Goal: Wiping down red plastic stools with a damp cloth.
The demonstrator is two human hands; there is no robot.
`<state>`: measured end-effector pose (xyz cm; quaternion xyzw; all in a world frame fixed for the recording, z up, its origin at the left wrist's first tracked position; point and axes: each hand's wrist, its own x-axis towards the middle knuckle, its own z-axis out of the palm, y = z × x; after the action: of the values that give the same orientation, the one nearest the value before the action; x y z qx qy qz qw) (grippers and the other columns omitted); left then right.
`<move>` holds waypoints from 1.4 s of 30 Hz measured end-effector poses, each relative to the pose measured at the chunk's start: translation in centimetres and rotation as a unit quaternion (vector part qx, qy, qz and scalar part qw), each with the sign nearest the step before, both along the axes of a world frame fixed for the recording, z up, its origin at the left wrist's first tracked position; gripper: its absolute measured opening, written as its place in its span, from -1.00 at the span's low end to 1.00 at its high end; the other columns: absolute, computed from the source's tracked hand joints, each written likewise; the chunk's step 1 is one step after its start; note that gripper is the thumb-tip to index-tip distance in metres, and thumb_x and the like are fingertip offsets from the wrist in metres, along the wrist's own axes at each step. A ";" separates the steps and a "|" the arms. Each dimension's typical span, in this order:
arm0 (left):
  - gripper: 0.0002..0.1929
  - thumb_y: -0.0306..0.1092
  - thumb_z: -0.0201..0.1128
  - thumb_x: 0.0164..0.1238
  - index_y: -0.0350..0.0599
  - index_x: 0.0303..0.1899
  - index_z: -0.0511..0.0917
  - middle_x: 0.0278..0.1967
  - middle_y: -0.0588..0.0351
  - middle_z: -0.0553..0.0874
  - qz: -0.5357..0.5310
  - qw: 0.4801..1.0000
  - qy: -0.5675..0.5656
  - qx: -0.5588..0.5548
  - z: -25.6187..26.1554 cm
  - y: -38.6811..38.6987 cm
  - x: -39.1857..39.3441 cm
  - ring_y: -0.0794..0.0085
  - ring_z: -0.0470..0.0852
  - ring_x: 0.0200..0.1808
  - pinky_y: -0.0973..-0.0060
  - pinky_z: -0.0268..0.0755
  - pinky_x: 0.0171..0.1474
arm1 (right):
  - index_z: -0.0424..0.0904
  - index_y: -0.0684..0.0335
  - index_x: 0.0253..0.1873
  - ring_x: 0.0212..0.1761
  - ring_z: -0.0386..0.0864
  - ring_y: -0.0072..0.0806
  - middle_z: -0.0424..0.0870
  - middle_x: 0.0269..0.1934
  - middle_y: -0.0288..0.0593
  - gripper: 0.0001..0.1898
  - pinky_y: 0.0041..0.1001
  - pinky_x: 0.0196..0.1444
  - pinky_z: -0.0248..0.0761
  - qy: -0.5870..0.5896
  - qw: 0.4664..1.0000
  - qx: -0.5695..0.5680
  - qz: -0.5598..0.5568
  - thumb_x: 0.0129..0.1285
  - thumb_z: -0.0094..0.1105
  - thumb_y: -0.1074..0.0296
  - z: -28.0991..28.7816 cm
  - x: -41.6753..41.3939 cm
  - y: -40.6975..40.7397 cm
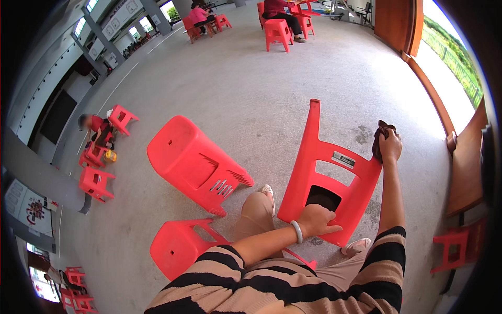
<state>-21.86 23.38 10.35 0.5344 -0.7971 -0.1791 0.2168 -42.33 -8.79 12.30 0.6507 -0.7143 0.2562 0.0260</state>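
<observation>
A red plastic stool [292, 176] lies tilted in front of me, its legs pointing away and its side with openings and a label facing up. My left hand [319, 221], with a pale bangle at the wrist, rests on the stool beside the dark opening near its seat end; its fingertips are partly out of sight. At the right-hand leg, my right hand [389, 145] grips a dark cloth [377, 144] wrapped against the leg. The far end of that leg is hidden by cloth and hand.
A nested stack of red stools [176, 149] stands left of centre, with another red stool [172, 245] near my left side. People sit among stools farther off. A grey column [51, 176] is at left; a wooden door [394, 23] and doorway are at right.
</observation>
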 end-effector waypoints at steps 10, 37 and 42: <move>-0.44 0.28 0.28 0.26 -0.13 -0.50 0.65 -0.58 -0.04 0.65 0.006 0.999 0.021 -0.049 -1.1 -0.4 -0.4 0.03 0.69 -0.46 0.12 0.48 -0.37 | 0.65 0.15 0.11 0.08 0.65 0.11 0.67 0.04 0.10 -0.66 -0.06 0.09 0.54 0.007 0.994 -0.002 0.110 0.33 0.25 0.13 -0.3 -1.6 8.2; -0.41 0.29 0.27 0.28 -0.09 -0.61 0.56 -0.62 -0.03 0.62 -0.001 0.998 -0.028 -0.050 -0.1 -0.8 -1.0 0.03 0.62 -0.54 0.10 0.42 -0.45 | 0.69 0.06 0.04 0.00 0.64 0.05 0.68 -0.03 0.00 -0.69 -0.08 0.03 0.57 -0.038 0.991 -0.054 0.116 0.25 0.31 0.12 -2.4 -1.0 15.6; -0.42 0.30 0.25 0.31 -0.09 -0.56 0.61 -0.59 -0.02 0.66 -0.005 0.998 -0.067 -0.002 0.7 -0.6 -1.2 0.07 0.68 -0.49 0.12 0.46 -0.44 | 0.70 0.00 0.04 0.07 0.66 -0.01 0.69 0.03 -0.05 -0.70 -0.11 0.09 0.58 -0.011 0.998 -0.024 0.048 0.26 0.27 0.08 -1.3 -1.1 7.8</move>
<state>-23.05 22.80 11.04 0.5411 -0.8127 -0.1419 0.1632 -43.47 -1.04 11.02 0.6808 -0.6761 0.2809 0.0212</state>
